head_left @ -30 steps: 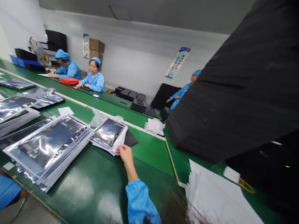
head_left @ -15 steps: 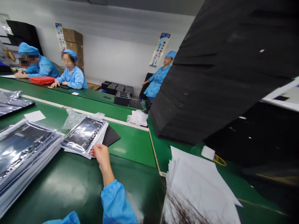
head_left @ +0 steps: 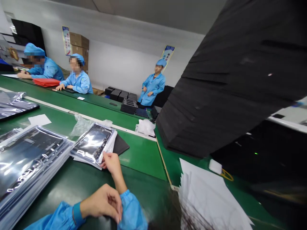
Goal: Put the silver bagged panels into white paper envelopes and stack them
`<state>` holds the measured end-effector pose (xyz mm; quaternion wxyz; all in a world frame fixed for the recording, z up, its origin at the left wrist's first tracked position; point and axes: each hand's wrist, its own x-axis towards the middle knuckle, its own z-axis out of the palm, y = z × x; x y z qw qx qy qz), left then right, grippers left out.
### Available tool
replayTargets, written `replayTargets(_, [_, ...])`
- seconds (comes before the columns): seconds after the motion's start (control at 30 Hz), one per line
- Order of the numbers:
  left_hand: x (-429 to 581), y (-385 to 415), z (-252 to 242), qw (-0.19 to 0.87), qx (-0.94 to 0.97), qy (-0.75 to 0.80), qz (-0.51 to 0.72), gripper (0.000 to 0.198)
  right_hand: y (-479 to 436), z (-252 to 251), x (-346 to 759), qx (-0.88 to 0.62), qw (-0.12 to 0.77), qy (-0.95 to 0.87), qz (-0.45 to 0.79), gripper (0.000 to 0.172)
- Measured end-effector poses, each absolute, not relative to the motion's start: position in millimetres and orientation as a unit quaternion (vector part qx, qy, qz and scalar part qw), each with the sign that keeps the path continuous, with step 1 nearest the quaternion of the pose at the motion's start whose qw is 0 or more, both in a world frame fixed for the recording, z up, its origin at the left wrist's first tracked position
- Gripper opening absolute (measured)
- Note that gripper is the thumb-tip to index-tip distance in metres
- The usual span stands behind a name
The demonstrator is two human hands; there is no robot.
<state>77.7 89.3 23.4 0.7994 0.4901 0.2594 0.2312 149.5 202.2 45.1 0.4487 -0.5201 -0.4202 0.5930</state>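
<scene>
- Silvery plastic bags are seen in three lots on the green table: a big stack at the left, a small stack in the middle, and a separate lot further back at the left.
- Two hands are counted: the right hand at the small stack, and the left hand laid on the right sleeve.
- Three co-workers in blue are present: a seated pair and one standing person.
- One black foam block and one pile of white sheets are found at the right.
- The small stack is made up of shiny, crinkled bags with dark flat panels inside. It lies just beside the big stack and partly over a dark pad.
- Its near corner is pinched by the fingers of the right hand. The fingers of the left hand are curled together, with nothing held.
- Since half a second ago, the left hand has been brought into view and the right hand has been kept at the same corner. The standing person is now shown clear of the foam block.
</scene>
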Motion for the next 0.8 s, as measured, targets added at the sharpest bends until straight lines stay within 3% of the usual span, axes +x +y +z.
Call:
replayTargets(0.13, [43,118,14,0.799,0.482,0.259,0.249,0.034,217,50,150,-0.530,0.425,-0.425,0.598,0.052])
replayTargets(0.53, [10,152,5,0.780,0.342,0.322,0.414,0.028,215,69,122,-0.470,0.567,-0.376,0.563,0.036])
replayTargets(0.67, [0,154,22,0.796,0.288,0.293,0.445,0.048,177,76,172,-0.455,0.570,-0.383,0.567,0.045])
replayTargets(0.8, [-6,146,37,0.791,0.272,0.279,0.472,0.068,123,43,226,-0.501,0.542,-0.411,0.535,0.045])
